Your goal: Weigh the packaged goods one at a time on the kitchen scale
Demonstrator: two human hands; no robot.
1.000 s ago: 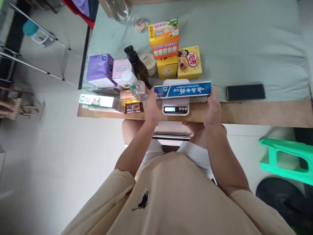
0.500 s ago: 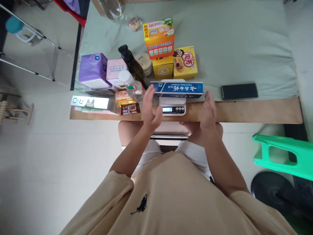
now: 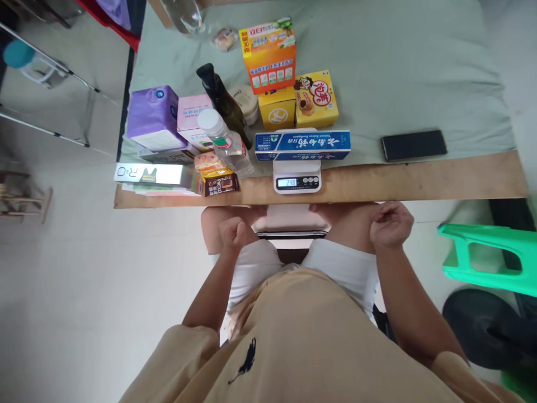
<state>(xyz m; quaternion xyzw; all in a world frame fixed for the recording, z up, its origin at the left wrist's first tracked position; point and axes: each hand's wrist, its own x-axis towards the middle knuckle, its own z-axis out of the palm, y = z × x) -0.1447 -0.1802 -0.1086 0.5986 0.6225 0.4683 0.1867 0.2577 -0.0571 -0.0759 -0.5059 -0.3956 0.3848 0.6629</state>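
A blue toothpaste box (image 3: 302,145) lies crosswise on a white kitchen scale (image 3: 297,177) at the table's front edge. Lit digits, seemingly 248, show on its display. My left hand (image 3: 232,234) is closed in a fist above my left thigh, below the table edge. Over my right knee, my right hand (image 3: 391,224) is curled shut with the palm side turned up. Neither hand touches the box or the scale, and nothing shows in them.
Left of the scale stand a clear bottle (image 3: 226,143), a dark bottle (image 3: 224,103) and a purple pack (image 3: 153,117). Behind it are an orange box (image 3: 271,59) and yellow boxes (image 3: 318,99). A phone (image 3: 414,145) lies right; a green stool (image 3: 490,257) stands beyond.
Both hands have drawn back from beside the toothpaste box toward my body and apart, their fingers curling closed. The scale's display has changed from 0 to a higher number.
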